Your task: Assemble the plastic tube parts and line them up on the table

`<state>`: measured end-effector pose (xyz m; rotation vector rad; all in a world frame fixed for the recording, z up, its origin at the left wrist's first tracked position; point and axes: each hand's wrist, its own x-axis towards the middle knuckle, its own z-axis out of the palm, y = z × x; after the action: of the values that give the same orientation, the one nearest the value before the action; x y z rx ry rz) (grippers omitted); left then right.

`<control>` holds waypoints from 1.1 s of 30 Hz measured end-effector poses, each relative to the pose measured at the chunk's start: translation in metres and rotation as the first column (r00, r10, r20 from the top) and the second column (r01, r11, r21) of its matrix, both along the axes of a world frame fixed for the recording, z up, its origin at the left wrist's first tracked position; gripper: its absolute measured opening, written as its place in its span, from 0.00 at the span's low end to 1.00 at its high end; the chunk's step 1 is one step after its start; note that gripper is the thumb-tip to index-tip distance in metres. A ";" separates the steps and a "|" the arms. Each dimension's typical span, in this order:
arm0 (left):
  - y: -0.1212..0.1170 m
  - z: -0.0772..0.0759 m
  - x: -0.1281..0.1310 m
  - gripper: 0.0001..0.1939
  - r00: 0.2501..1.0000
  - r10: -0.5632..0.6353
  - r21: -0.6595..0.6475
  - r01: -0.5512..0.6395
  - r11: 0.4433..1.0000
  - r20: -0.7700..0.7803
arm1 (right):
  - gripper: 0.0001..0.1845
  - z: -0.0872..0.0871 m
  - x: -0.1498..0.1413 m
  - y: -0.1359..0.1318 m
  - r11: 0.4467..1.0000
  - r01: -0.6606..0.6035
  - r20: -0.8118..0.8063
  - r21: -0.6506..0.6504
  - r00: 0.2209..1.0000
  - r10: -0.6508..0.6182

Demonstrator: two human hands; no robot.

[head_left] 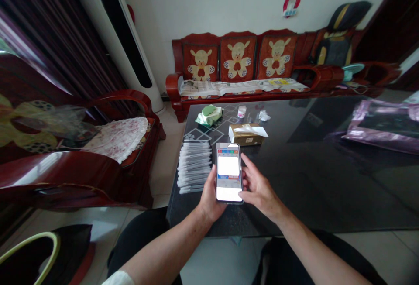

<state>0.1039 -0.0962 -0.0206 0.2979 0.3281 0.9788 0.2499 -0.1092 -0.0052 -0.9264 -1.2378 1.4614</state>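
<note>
A smartphone (228,173) with a lit screen is held upright above the near edge of the dark table (294,176). My left hand (209,200) is closed around its left side and lower back, the thumb along the edge. On the other side, my right hand (258,189) grips the right edge, with its thumb at the lower right corner of the screen. Just left of the phone lies a row of thin, whitish stick-like pieces (194,167), side by side. Behind the phone is a gold tissue box (248,139) with a white tissue sticking out.
Farther back on the table are a green wipes pack (209,115), a small white-and-pink jar (241,111) and a crumpled tissue (263,116). A purple-edged plastic package (382,123) lies at right. A wooden sofa (235,95) stands behind; a lined bin (55,250) is at lower left.
</note>
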 end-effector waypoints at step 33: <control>-0.003 0.003 0.004 0.26 0.997 0.079 -0.070 -0.079 0.994 -0.015 | 0.43 -0.001 0.007 -0.001 0.999 0.030 -0.066 0.019 0.997 -0.029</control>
<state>0.1074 -0.0987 -0.0172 0.2282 0.3876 1.0411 0.2572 -0.1097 -0.0057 -0.8734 -1.1841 1.4424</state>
